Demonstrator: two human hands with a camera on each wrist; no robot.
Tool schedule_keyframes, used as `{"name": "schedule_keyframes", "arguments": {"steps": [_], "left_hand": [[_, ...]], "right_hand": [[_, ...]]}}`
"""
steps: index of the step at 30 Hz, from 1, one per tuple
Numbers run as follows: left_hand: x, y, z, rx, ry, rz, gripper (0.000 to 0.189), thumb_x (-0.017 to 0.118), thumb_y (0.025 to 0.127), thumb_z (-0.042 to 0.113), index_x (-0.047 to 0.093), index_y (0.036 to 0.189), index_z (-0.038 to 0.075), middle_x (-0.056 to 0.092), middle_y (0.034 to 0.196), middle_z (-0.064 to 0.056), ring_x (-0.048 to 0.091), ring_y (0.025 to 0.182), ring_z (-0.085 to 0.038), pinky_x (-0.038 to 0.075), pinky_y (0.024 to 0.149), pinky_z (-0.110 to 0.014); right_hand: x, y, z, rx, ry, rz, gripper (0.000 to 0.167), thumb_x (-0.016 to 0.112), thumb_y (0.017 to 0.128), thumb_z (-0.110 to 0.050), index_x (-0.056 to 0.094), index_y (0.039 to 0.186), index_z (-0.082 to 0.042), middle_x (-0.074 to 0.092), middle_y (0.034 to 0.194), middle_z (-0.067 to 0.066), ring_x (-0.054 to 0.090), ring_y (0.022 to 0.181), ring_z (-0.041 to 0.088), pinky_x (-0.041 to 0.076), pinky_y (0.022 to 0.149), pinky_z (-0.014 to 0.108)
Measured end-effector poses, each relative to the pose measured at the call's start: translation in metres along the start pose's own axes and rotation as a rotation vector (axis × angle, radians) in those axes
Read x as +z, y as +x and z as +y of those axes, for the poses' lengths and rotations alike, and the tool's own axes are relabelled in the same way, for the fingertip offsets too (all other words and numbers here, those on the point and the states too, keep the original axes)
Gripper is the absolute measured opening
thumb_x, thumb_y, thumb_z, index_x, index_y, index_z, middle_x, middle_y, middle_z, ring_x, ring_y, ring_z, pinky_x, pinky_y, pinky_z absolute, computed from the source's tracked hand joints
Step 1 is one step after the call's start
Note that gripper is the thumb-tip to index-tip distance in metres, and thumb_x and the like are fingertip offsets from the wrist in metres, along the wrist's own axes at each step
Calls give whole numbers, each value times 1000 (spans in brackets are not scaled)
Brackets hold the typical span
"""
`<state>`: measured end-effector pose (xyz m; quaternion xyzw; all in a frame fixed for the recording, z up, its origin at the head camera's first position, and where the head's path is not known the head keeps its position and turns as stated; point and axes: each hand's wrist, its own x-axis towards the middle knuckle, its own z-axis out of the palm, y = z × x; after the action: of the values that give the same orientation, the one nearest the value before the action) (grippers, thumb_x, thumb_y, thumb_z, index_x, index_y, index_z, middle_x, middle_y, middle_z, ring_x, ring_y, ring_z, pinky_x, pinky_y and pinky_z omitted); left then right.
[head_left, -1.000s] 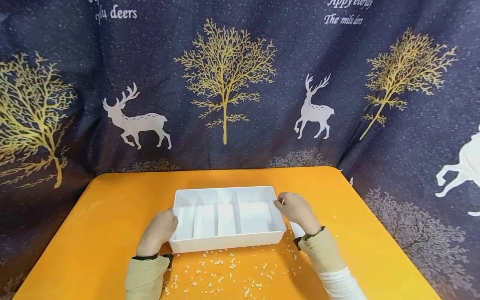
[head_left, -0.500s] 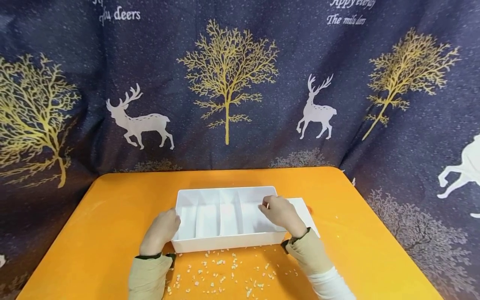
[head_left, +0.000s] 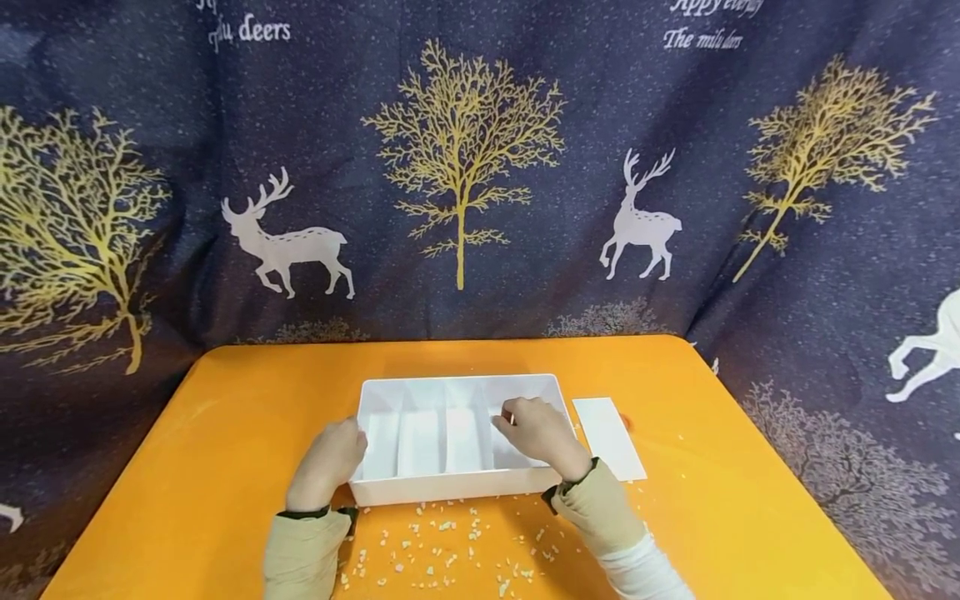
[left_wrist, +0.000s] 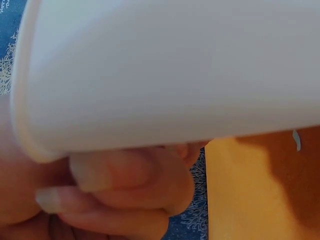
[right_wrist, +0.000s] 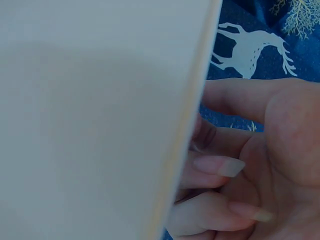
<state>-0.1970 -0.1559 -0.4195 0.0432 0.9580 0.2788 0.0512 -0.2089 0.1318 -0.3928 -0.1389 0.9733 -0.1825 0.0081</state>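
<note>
A white plastic organizer box with upright dividers stands on the orange table in the head view. My left hand grips its left wall. In the left wrist view, curled fingers lie against the white wall, with two long nails showing. My right hand hovers over the rightmost compartment, its fingertips close to the nearest divider. From the right wrist, bent fingers show partly behind a white panel. That panel covers the thumb and index tips, so a pinch there cannot be confirmed.
A flat white rectangular panel lies on the table to the right of the box. Small pale crumbs are scattered in front of it. The orange table ends against a dark blue curtain printed with deer and trees.
My right hand has moved left from the box's right wall to above the rightmost compartment, uncovering the flat white panel. My left hand has stayed on the left wall.
</note>
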Motion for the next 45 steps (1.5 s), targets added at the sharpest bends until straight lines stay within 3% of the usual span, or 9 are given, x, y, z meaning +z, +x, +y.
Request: {"name": "schedule_keyframes", "arguments": {"steps": [7, 18, 32, 45], "left_hand": [[-1, 0, 1, 19, -3, -2, 32, 43, 98, 6, 52, 116, -18, 52, 75, -12, 49, 64, -20, 40, 56, -30], [0, -2, 4, 10, 7, 9, 32, 46, 98, 7, 51, 118, -18, 56, 80, -16, 51, 65, -21, 42, 57, -30], [3, -3, 3, 11, 13, 17, 31, 45, 98, 6, 52, 115, -18, 50, 73, -12, 48, 61, -19, 40, 54, -29], [1, -1, 1, -2, 40, 17, 30, 45, 98, 6, 53, 114, -18, 53, 77, -14, 49, 63, -20, 42, 55, -30]], "right_hand": [[4, 1, -7, -32, -22, 14, 28, 60, 94, -25, 55, 69, -15, 42, 56, -3, 35, 49, 12, 27, 48, 25], [10, 3, -12, -9, -30, 12, 43, 62, 92, -24, 38, 58, -16, 30, 52, -5, 29, 49, 10, 23, 48, 25], [14, 4, -14, -4, -82, 3, 43, 60, 91, -21, 37, 56, -17, 28, 50, -5, 28, 47, 10, 22, 48, 25], [14, 6, -17, 12, -86, -3, 41, 60, 91, -21, 39, 56, -16, 29, 51, -5, 29, 48, 11, 23, 48, 26]]}}
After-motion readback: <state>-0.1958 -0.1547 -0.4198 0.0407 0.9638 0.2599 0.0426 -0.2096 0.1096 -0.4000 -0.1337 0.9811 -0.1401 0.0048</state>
